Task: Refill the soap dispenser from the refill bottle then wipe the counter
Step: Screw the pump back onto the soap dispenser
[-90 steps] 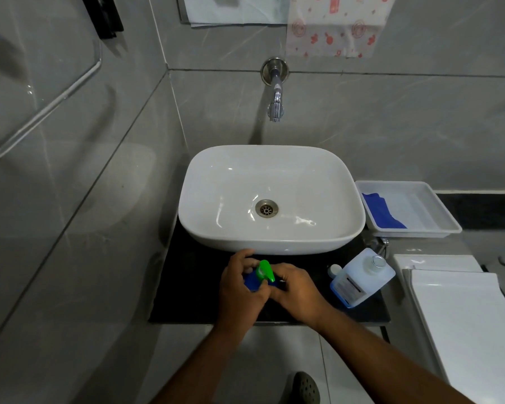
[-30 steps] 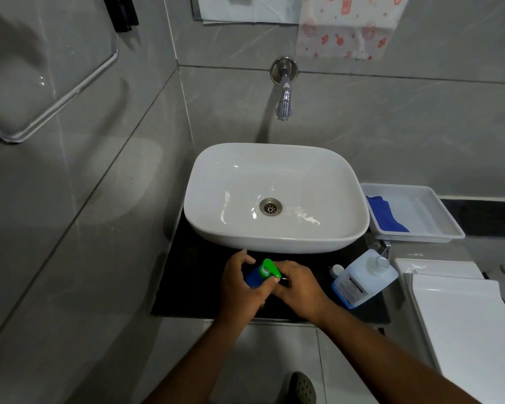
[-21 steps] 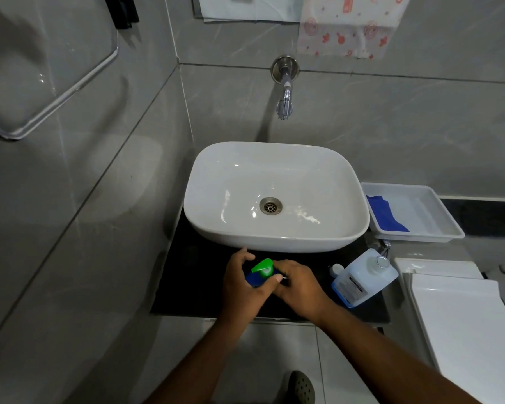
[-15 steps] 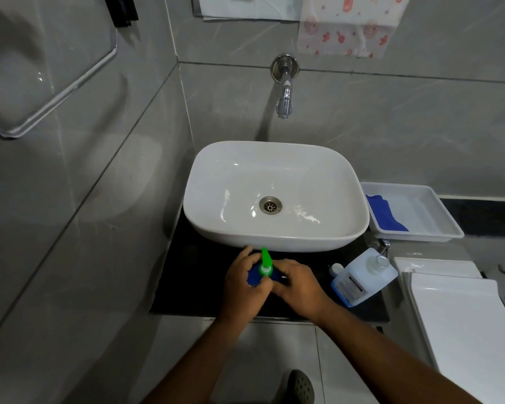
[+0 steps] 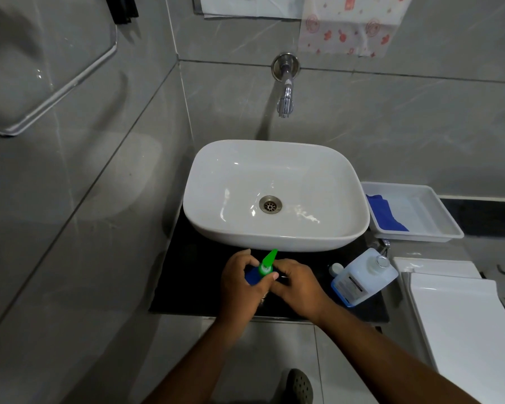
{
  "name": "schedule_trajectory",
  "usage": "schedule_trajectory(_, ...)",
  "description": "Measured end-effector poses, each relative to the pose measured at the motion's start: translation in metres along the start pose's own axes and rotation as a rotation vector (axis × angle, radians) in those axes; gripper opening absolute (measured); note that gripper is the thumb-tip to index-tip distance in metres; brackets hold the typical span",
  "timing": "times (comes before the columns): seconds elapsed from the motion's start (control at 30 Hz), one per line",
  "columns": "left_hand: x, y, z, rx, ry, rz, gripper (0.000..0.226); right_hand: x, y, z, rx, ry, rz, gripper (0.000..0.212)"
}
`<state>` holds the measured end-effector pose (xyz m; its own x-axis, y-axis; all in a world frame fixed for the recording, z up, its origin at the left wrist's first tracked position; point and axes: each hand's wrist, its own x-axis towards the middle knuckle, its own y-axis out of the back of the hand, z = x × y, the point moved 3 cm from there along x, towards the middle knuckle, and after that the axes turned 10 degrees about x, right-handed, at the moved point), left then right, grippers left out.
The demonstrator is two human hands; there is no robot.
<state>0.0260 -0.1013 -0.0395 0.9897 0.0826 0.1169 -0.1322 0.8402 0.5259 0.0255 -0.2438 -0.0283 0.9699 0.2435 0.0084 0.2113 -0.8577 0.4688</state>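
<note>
Both hands grasp the blue soap dispenser on the black tabletop: left hand around its body, right hand beside the green pump.

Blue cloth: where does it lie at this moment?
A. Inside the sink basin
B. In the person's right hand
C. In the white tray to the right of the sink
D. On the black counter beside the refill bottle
C. The blue cloth lies against the left end of the white tray, which sits right of the sink.
</note>
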Motion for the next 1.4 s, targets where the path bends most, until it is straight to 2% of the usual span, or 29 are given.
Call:
schedule_trajectory(0.1,0.004,0.005,0.005,0.032,-0.101,-0.023,0.026,0.001,0.0,0.0,0.024,-0.013,0.011,0.031)
schedule_trajectory(0.23,0.006,0.008,0.008,0.124,-0.203,-0.117,0.045,0.001,0.001,-0.001,0.02,-0.026,0.004,0.028)
schedule_trajectory(0.3,0.002,0.005,0.005,0.147,-0.179,-0.144,0.051,0.001,0.001,0.0,-0.008,-0.018,0.013,0.024)
schedule_trajectory(0.4,-0.002,0.006,0.003,0.094,0.0,-0.042,0.065,0.0,0.001,-0.002,-0.031,0.013,0.022,0.019)
schedule_trajectory(0.5,0.002,0.005,0.005,0.093,-0.018,-0.005,0.048,0.0,0.001,-0.001,-0.035,0.011,0.029,0.013)
schedule_trajectory(0.6,0.007,0.007,0.005,0.117,-0.123,-0.03,0.031,0.0,0.001,0.001,-0.011,-0.019,0.031,0.025)
schedule_trajectory(0.73,0.008,0.005,-0.003,0.207,-0.2,-0.121,0.047,0.0,0.001,0.001,0.018,-0.016,0.028,0.031)
schedule_trajectory(0.9,0.01,0.006,-0.001,0.139,-0.119,-0.085,0.04,0.0,0.002,0.0,0.018,-0.022,0.022,0.029)
schedule_trajectory(1.13,0.013,0.008,-0.005,0.277,-0.223,-0.199,0.04,-0.002,0.003,0.004,0.064,-0.034,-0.001,0.046)
schedule_trajectory(1.3,0.016,0.009,-0.003,0.267,-0.236,-0.26,0.04,0.002,0.005,0.002,0.079,-0.01,-0.058,0.035)
schedule_trajectory(1.4,0.02,0.013,-0.001,0.247,-0.256,-0.301,0.033,0.001,0.007,-0.001,0.068,-0.01,-0.085,0.031)
